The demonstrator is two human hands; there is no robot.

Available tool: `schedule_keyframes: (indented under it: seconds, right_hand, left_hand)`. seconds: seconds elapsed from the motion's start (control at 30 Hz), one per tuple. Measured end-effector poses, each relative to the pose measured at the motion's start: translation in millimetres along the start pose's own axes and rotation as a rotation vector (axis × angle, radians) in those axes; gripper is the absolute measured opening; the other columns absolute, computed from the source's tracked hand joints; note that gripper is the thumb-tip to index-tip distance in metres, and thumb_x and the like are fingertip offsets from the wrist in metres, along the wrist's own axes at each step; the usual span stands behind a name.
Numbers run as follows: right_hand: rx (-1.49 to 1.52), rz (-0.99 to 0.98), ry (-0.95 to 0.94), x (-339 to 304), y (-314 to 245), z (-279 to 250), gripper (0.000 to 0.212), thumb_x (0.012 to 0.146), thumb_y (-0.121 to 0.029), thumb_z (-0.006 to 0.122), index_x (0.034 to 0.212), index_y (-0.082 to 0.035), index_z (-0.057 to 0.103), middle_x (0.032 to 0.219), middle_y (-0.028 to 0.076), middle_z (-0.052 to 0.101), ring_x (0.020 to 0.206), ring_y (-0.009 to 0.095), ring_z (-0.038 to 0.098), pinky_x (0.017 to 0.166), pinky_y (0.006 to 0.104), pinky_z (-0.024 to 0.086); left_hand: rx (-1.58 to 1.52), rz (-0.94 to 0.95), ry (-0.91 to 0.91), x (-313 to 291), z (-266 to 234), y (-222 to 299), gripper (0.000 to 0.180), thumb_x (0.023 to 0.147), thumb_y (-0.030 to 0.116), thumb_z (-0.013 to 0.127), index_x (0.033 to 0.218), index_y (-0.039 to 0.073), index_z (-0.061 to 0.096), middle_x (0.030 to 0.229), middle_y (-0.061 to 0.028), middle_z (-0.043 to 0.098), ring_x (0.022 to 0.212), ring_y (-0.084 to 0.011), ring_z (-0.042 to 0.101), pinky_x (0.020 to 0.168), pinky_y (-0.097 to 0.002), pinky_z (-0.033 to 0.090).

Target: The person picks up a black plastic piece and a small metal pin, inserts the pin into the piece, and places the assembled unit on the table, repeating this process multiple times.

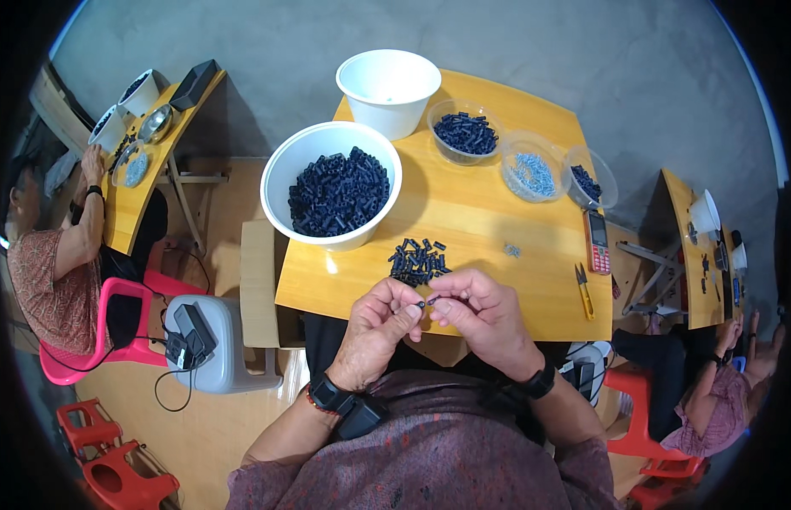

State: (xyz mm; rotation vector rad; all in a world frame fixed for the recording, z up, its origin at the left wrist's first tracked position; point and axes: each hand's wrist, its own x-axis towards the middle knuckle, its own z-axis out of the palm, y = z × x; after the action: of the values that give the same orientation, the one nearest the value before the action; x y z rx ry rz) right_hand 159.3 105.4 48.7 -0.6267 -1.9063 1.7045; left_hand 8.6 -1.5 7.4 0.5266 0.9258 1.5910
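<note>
Over the table's near edge, my left hand (380,330) pinches a small black piece (422,304) between thumb and forefinger. The fingertips of my right hand (482,313) are closed on another tiny dark piece (433,299), close to the first one. Both are too small to make out their exact kind. Just beyond my fingers lies a loose pile of short black tubular pieces (419,260). A few small silvery metal parts (512,250) rest on the tabletop to its right.
The yellow table (463,221) bears a white bowl (280,204) of black pieces, another white bowl (388,81), and clear tubs of black pieces (466,133) and silvery parts (533,173). A phone (597,242) and yellow-handled cutter (586,297) lie right. Co-workers sit at side tables.
</note>
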Motion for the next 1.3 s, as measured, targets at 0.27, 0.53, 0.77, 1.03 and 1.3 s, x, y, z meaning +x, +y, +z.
schedule_keyframes:
  seconds: [0.27,0.53,0.77,1.03,1.3]
  right_hand:
    - [0.129,-0.015,0.075,-1,7,1,0.007,0.094,0.002,0.062,0.100,0.001,0.065,0.091,0.006,0.068,0.080,0.009,0.065,0.073,0.0243,0.054]
    - [-0.027,-0.151,0.067,0,11,1,0.009,0.092,0.005,0.063,0.100,0.000,0.065,0.089,0.008,0.068,0.078,0.012,0.065,0.070,0.0257,0.054]
    - [-0.161,-0.214,0.042,3,9,-2,0.010,0.090,0.004,0.064,0.099,-0.001,0.065,0.086,0.010,0.067,0.075,0.014,0.066,0.067,0.0269,0.054]
    - [-0.207,-0.247,-0.053,9,7,-10,0.014,0.091,0.007,0.058,0.100,0.000,0.066,0.086,0.011,0.067,0.073,0.015,0.067,0.065,0.0271,0.054]
    - [-0.315,-0.305,-0.111,11,-6,-10,0.018,0.088,0.009,0.058,0.098,-0.001,0.068,0.086,0.011,0.068,0.073,0.016,0.068,0.066,0.0261,0.054]
  left_hand:
    - [0.048,0.033,0.000,1,2,-1,0.009,0.096,0.006,0.062,0.103,0.001,0.058,0.089,-0.0062,0.064,0.070,-0.0117,0.062,0.067,-0.0250,0.054]
    - [0.046,0.016,0.013,0,3,1,0.008,0.097,0.005,0.061,0.102,0.000,0.058,0.089,-0.0049,0.066,0.070,-0.0077,0.061,0.066,-0.0219,0.052]
    - [0.038,0.004,0.035,-1,1,-2,0.007,0.095,0.003,0.064,0.101,0.000,0.061,0.090,-0.0087,0.067,0.069,-0.0138,0.065,0.065,-0.0260,0.055]
    - [0.049,0.005,0.075,-5,6,0,0.006,0.094,0.001,0.064,0.098,-0.001,0.061,0.089,-0.0111,0.068,0.068,-0.0146,0.065,0.064,-0.0266,0.056]
    - [0.027,0.035,0.133,-8,14,-1,0.006,0.093,0.000,0.064,0.098,-0.002,0.060,0.086,-0.0107,0.067,0.067,-0.0160,0.065,0.064,-0.0270,0.056]
